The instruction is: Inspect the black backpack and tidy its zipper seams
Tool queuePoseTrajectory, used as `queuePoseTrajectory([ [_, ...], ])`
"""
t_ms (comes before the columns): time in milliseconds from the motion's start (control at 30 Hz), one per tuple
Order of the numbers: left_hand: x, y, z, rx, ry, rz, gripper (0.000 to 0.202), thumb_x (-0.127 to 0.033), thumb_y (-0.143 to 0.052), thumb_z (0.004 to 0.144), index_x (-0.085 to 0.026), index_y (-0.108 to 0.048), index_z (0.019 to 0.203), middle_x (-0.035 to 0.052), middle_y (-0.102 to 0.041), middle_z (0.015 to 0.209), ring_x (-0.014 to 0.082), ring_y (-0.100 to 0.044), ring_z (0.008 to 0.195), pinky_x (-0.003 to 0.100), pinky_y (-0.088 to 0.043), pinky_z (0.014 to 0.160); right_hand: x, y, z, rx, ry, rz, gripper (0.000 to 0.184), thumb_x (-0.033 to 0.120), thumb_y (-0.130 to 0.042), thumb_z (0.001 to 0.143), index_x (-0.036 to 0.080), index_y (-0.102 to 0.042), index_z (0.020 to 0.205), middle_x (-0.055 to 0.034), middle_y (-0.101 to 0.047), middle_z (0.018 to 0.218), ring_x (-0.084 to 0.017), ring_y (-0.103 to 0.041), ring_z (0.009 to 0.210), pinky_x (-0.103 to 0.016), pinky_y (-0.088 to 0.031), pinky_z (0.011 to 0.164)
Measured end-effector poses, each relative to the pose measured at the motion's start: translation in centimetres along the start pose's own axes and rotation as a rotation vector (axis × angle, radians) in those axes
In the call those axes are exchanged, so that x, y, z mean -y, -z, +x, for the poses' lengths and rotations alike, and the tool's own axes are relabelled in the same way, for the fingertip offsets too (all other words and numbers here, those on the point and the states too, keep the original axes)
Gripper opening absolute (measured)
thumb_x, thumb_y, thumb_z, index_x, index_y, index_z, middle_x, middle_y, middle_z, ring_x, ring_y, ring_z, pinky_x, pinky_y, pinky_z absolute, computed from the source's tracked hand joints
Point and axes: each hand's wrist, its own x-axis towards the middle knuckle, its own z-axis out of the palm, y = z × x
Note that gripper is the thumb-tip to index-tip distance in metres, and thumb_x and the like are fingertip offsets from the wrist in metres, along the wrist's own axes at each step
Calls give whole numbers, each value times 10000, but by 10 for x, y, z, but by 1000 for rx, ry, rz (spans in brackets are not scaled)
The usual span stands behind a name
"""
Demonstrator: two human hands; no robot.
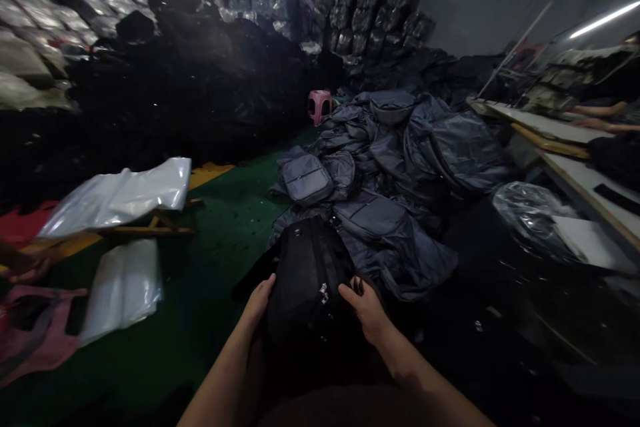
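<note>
A black backpack [307,280] stands in front of me, low in the middle of the view. My left hand [259,300] grips its left side with the fingers curled round the fabric. My right hand [367,307] rests on its right side, with the fingers pinched near a small metal zip pull [324,292]. Just behind the black backpack lies a heap of grey backpacks [380,167] on the floor.
Clear plastic bags [120,197] lie on a low wooden frame at the left, with more [123,290] on the green floor mat. A pink stool [319,105] stands at the back. Bagged packs are stacked along the back wall. A worktable [575,167] runs along the right, with another person's arm on it.
</note>
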Motion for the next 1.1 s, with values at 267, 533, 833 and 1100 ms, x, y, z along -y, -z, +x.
queuePoseTrajectory([
  [267,-14,-4,-17,91,39,42,437,-517,-658,691,-115,-718,851,161,-724,858,299,-674,861,380,-513,808,0,0,-3,-33,-30,-19,469,441,-778,578,202,-375,608,73,-375,560,-86,-360,530,-224,-334,523],
  [533,-36,-32,-68,216,-95,-37,393,-499,-594,755,-137,-701,864,123,-724,823,270,-671,798,367,-514,761,10,16,-15,-129,-107,111,403,438,-765,593,223,-434,677,69,-452,558,-119,-447,521,-256,-409,539],
  [833,-127,-38,-189,150,-498,-120,394,-514,-692,648,-151,-547,596,-35,-495,498,69,-416,441,173,-330,425,89,-10,-28,-22,164,5,348,517,-712,610,257,-539,765,-2,-530,604,-167,-472,523,-304,-388,521],
  [1100,-123,-29,-253,72,-580,-72,422,-539,-693,644,-141,-560,602,-34,-455,520,54,-365,462,178,-296,439,119,-26,-6,28,430,-232,203,469,-707,662,284,-626,649,-56,-526,569,-177,-463,497,-351,-357,486],
])
